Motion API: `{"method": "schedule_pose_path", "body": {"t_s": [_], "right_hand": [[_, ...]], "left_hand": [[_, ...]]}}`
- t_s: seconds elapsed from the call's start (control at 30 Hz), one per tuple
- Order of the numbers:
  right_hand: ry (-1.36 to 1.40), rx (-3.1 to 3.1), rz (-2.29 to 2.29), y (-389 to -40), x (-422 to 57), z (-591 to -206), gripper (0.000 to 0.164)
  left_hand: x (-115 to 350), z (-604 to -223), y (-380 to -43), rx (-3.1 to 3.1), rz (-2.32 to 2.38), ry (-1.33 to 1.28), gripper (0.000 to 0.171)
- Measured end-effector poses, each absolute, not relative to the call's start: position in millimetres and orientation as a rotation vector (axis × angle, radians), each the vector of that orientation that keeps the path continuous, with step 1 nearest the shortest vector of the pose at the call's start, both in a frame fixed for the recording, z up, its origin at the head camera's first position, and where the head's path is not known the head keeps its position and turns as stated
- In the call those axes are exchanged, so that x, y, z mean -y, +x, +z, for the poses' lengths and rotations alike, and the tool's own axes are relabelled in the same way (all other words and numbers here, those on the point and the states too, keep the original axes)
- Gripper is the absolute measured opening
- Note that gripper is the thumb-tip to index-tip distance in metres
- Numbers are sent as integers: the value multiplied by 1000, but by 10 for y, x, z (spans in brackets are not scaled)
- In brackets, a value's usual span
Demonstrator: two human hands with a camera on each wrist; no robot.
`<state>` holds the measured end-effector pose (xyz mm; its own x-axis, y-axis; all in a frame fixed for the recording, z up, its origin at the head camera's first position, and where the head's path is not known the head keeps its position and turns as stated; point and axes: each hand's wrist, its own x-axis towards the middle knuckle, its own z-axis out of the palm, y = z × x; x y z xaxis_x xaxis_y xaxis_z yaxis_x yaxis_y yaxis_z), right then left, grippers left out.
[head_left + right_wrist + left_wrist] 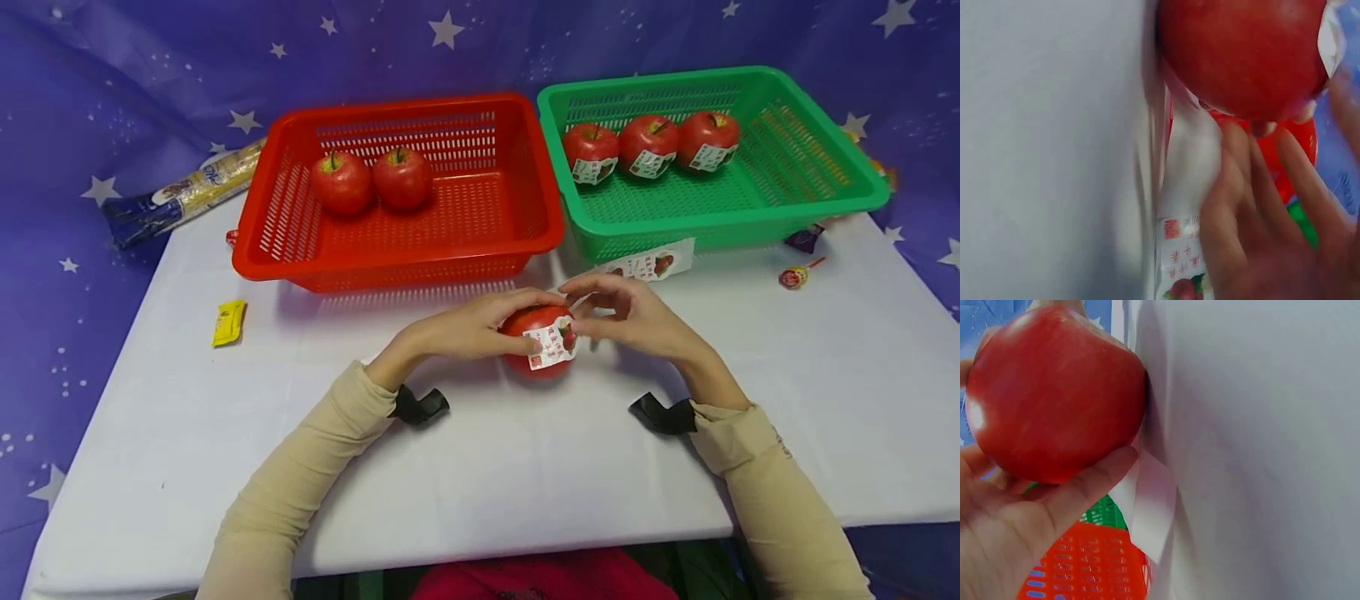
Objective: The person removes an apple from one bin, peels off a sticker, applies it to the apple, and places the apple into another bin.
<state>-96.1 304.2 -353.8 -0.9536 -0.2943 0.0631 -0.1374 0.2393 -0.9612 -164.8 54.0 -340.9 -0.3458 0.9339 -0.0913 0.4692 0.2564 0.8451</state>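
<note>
A red apple [534, 363] sits on the white table in front of me, a white printed sticker [551, 342] on its near side. My left hand [480, 325] grips it from the left, thumb lying on the sticker. On the other side, my right hand [633, 315] has its thumb at the sticker's right edge and its fingers reaching over toward the apple's top. In the right wrist view those fingers [1266, 187] spread behind the apple, and the thumb is blurred. Behind the hands lies a strip of printed stickers [652, 263], partly hidden by my right hand.
Two apples without stickers [403, 178] lie in a red basket [397, 271]. Beside it, a green basket [720, 221] holds three stickered apples [648, 146]. A yellow packet [228, 323], a noodle packet [187, 193] and a lollipop [795, 277] lie around the baskets.
</note>
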Motion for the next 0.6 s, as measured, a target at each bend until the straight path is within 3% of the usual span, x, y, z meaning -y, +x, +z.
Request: {"method": "schedule_pose_path", "body": {"t_s": [0.13, 0.3, 0.37, 0.6], "right_hand": [[-401, -2311, -1919, -962, -3027, -3563, 48], [-507, -2155, -1680, -939, -2821, -3545, 89], [-487, -2179, -1595, -922, -2765, -3535, 96], [-616, -2394, -1294, -859, -2825, -3485, 87]], "left_hand": [[-476, -3390, -1628, -1930, 948, 1256, 63], [-471, -3289, -1587, -1981, 835, 1328, 73], [-495, -3192, -1567, -2045, 770, 1391, 75], [-913, -2570, -1721, -2331, 692, 1482, 71]]}}
